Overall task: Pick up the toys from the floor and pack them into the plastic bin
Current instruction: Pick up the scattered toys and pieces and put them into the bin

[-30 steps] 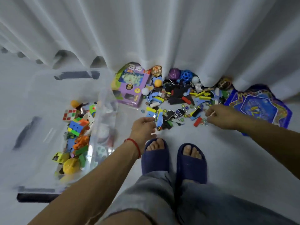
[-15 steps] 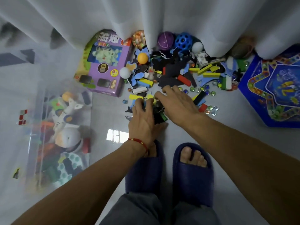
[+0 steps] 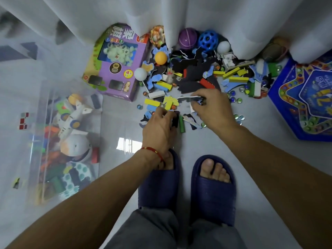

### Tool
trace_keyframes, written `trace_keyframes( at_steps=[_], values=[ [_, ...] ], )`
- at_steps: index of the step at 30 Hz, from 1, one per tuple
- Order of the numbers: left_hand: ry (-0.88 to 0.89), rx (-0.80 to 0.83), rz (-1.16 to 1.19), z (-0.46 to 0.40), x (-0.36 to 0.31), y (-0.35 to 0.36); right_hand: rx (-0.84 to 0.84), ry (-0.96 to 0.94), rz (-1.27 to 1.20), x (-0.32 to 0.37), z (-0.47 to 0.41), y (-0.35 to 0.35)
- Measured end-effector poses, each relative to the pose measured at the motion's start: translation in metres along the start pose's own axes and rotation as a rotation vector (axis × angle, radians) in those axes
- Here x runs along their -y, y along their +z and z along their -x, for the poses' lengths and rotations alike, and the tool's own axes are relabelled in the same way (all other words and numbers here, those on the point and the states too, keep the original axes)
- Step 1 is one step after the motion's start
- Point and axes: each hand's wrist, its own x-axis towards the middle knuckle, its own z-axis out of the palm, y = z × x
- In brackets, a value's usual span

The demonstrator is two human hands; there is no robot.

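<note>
Pale glossy floor [image 3: 251,159] is running under white curtains [image 3: 233,18], with a scattered toy pile [image 3: 194,76] lying along the curtain hem. Left hand [image 3: 159,130], red string on the wrist, is reaching into the near edge of the pile, fingers curled down around a small dark piece [image 3: 175,120]; looks like a pinch, but whether the piece is actually being gripped I cannot tell. Green block [image 3: 181,124] is lying just beside that dark piece. Right hand [image 3: 212,108] is working on the pile's near side too, fingers closing on a thin flat white-edged piece [image 3: 186,97] that is sticking out toward the left hand. Yellow blocks [image 3: 152,102] are sitting just beyond the left fingertips. Purple game box [image 3: 118,63] is lying at the pile's left edge, touching it. Purple ball [image 3: 187,39], blue holed ball [image 3: 208,41] and white ball [image 3: 223,47] are sitting at the pile's far side, against the curtain. Glass marbles [image 3: 237,100] are spreading off the pile's right side toward a blue star-pattern game board [image 3: 305,97]. Clear plastic bin [image 3: 100,112] is standing well left of the pile, beyond the purple box, already holding a toy plane [image 3: 73,119], a round white figure [image 3: 75,146] and mixed blocks. Two feet in dark blue slippers [image 3: 212,196] are standing just on the near side of the pile.
</note>
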Motion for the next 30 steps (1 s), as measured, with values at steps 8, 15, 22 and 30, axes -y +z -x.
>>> trace_keyframes(
  at_steps=[8,15,22,30],
  values=[
    [-0.001,-0.060,0.120,0.003,0.004,-0.003,0.051,0.600,-1.120,0.002,0.021,-0.017],
    [-0.101,-0.076,0.483,0.013,0.014,-0.014,0.138,0.659,-1.255,-0.004,0.034,-0.023],
    [-0.430,-0.069,1.118,0.042,0.008,-0.055,0.153,0.667,-1.043,0.012,0.071,-0.040],
    [-0.523,-0.508,1.341,0.111,0.012,-0.207,0.468,0.290,-0.689,0.195,0.081,-0.073]
  ],
)
